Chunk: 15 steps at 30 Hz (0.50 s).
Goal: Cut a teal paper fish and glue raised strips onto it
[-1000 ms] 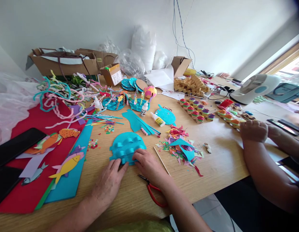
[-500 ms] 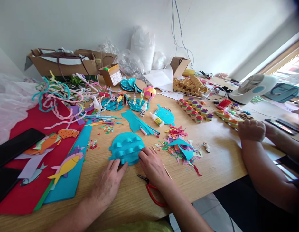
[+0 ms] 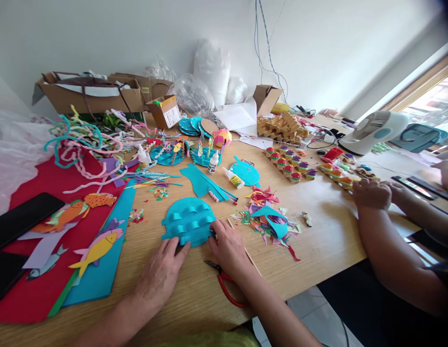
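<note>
A round blue paper disc (image 3: 189,212) lies flat on the table before me, with rows of raised strip loops across it. At its lower left edge, my left hand (image 3: 166,262) has thumb and fingertips closed on either side of a low loop. My right hand (image 3: 227,246) is bent round the right edge, its fingers pinching the end of a blue strip there; the fingertips are partly hidden. Under my right wrist lie red-handled scissors (image 3: 224,289), partly covered by the arm. A thin wooden stick (image 3: 251,255) rests beside that hand.
Paper scraps (image 3: 269,217) are heaped right of the disc. Glue bottles (image 3: 234,178) and blue strips (image 3: 200,180) lie beyond it. Left are red sheets (image 3: 28,294) with paper fish (image 3: 97,250). Another person's hand (image 3: 372,193) is by a painted egg carton (image 3: 341,177); a fan (image 3: 375,132) stands behind.
The view has shifted slightly. Both hands stay at the disc's lower edge, the right fingers moving only a little; the disc stays in place.
</note>
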### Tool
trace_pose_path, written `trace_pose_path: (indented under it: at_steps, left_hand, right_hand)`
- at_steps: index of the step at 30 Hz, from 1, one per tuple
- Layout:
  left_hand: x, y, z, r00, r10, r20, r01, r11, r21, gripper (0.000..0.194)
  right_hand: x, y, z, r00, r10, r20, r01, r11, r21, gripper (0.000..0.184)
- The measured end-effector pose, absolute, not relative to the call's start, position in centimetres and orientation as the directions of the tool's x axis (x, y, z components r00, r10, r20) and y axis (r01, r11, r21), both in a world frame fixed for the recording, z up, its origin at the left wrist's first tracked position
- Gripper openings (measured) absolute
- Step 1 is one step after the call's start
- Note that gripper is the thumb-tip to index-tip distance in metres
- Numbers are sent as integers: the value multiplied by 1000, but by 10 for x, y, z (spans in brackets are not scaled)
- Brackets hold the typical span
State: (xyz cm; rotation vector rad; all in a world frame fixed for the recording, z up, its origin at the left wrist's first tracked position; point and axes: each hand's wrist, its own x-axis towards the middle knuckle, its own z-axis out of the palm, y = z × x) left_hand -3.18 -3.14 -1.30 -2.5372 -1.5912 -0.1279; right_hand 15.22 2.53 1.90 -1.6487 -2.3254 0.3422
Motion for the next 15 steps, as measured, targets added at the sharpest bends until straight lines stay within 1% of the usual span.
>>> trace_pose_path:
  at_steps: [3, 10, 12, 15]
  left_hand:
    - [-32, -32, -13, 432, 888, 156, 902, -425, -81, 54]
    - [-34, -31, -17, 430, 881, 198, 902, -430, -46, 53]
    - [-35, -31, -18, 437, 875, 208, 899, -435, -59, 55]
    - [-36, -31, -18, 452, 865, 219, 892, -446, -76, 57]
  right_hand:
    - [154, 26, 18, -293, 954, 66, 841, 290, -457, 21]
    - [161, 29, 29, -337, 936, -102, 779, 217, -588, 27]
    - [168, 30, 34, -344, 931, -121, 739, 189, -646, 25]
    - [180, 32, 39, -358, 927, -109, 659, 168, -733, 13]
